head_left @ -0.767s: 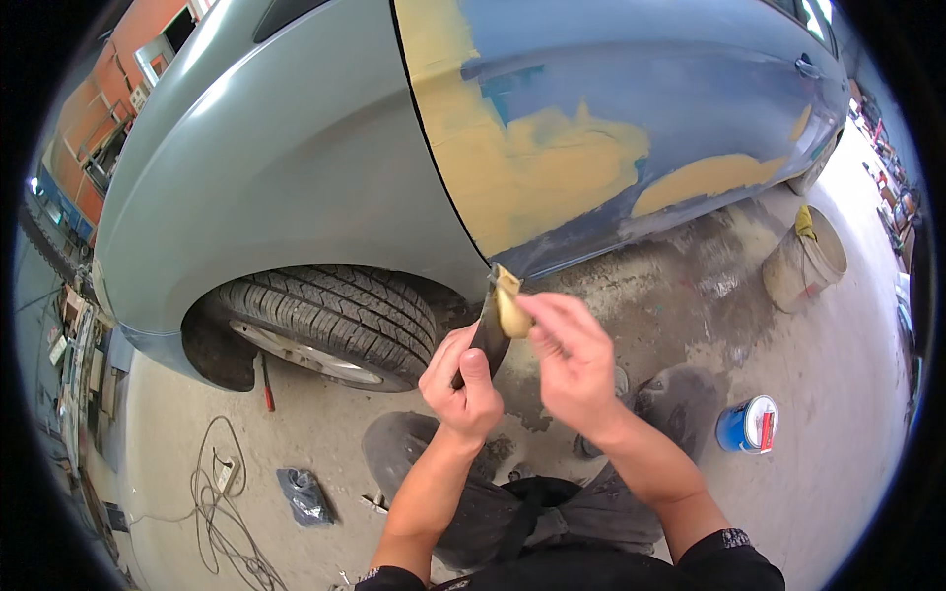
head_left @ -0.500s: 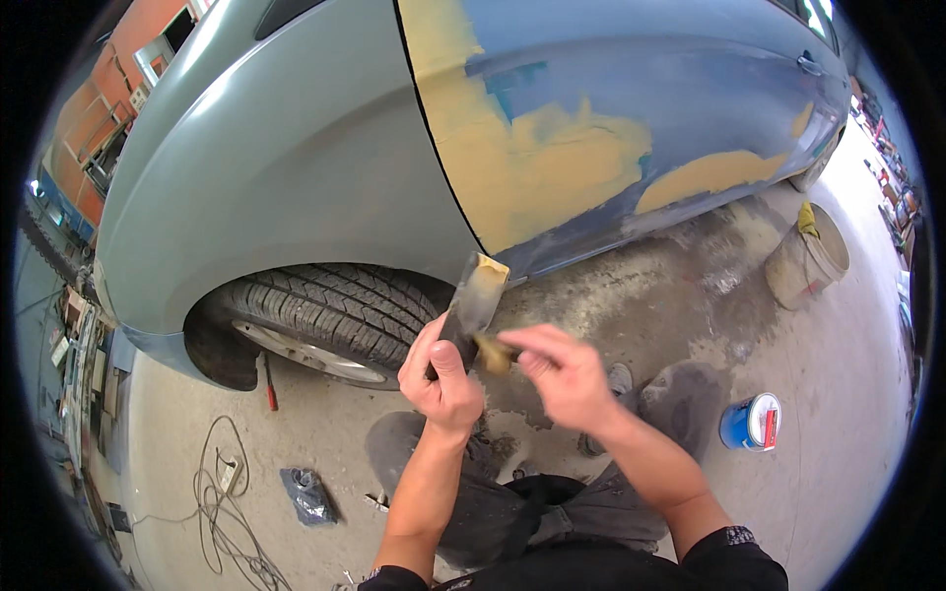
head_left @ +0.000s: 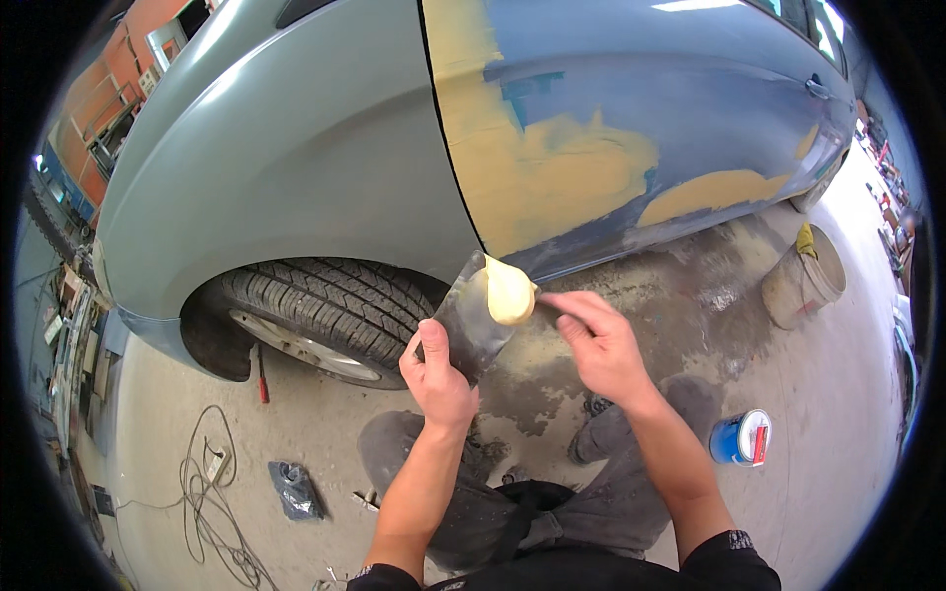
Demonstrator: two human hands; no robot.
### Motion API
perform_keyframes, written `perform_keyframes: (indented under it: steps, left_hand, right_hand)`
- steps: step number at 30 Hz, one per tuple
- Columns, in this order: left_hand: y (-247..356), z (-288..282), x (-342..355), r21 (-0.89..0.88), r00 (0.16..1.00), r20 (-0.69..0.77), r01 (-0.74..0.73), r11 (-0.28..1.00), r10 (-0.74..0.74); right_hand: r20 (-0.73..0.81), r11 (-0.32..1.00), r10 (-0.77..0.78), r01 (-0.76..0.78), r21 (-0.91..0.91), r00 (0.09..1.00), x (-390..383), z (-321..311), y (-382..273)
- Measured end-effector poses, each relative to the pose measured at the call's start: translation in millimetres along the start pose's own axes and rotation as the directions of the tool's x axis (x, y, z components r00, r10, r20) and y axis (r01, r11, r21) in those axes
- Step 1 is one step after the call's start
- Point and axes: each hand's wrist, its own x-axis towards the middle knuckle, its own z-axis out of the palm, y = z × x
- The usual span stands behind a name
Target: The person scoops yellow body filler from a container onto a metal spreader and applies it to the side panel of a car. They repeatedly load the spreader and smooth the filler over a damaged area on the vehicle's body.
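Observation:
My left hand is closed around the lower left edge of a flat grey mixing plate, thumb on top. A lump of pale yellow body filler lies at the plate's far right edge. My right hand is closed in a pinch at the right of the lump, on a thin spreader whose blade is mostly hidden by the filler. Beyond both hands stands the car door, bluish grey with broad yellow filler patches. The grey front fender is to its left.
A tyre sits below the fender, with a red-handled screwdriver beside it. A blue can and a dirty bucket stand on the right. A cable and a dark plastic bag lie at left.
The plate has turned its face more toward view. The filler lump now sits on its far right edge, and my right hand has moved slightly right.

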Motion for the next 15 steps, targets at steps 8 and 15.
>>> perform_keyframes:
  steps: [8,15]
  left_hand:
    - [-10.0,8.7,-11.7,0.423,0.868,0.297,-0.494,0.76,0.399]
    - [-2.4,-5.4,-1.6,0.425,0.87,0.206,-0.492,0.76,0.448]
  right_hand:
    - [-0.213,0.93,-0.364,0.343,-0.13,0.907,-20.3,40.4,-9.1]
    - [0.081,0.965,-0.092,0.068,0.255,0.993,-26.0,34.2,2.2]
